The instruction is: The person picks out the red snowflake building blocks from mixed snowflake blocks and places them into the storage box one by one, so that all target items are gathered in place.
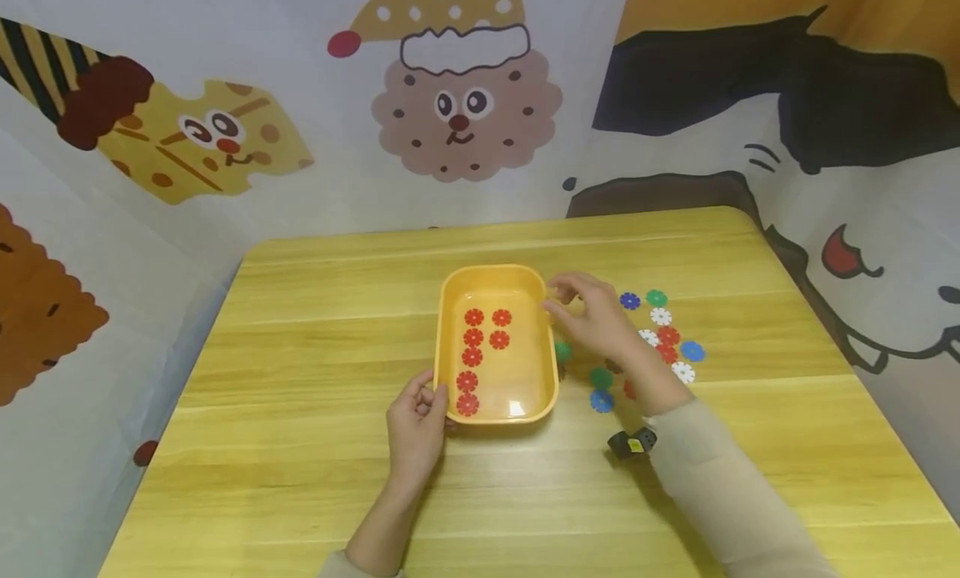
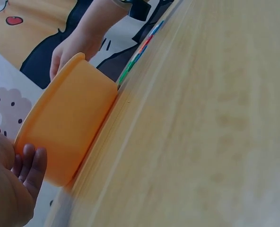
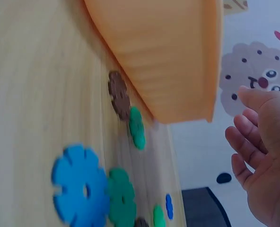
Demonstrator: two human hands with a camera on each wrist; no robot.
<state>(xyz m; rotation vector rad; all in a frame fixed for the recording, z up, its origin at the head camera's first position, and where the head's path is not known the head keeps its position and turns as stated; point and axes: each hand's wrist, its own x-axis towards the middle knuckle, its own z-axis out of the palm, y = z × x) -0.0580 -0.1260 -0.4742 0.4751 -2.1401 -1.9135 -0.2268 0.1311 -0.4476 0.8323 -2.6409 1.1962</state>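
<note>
A yellow-orange plastic tray (image 1: 528, 378) with raised walls stands on the table. Inside it lie red notched discs (image 1: 473, 338), several in a column along the left side and two to their right. My left hand (image 1: 417, 424) holds the tray's near left corner, thumb at the rim and fingers against the outer wall (image 2: 66, 123). Beside the far right rim is my right hand (image 1: 596, 315), fingers loosely bent and nothing seen in them. The right wrist view shows a gap between that hand (image 3: 267, 142) and the tray wall (image 3: 168, 52).
Loose notched discs lie right of the tray, partly under my right forearm: a blue disc (image 1: 602, 401), a green disc (image 1: 657, 298), a white disc (image 1: 683, 372), a brown disc (image 3: 118, 95) and others. A black strap device (image 1: 632, 443) is at the right sleeve. A cartoon-printed cloth (image 1: 300, 27) hangs behind the table.
</note>
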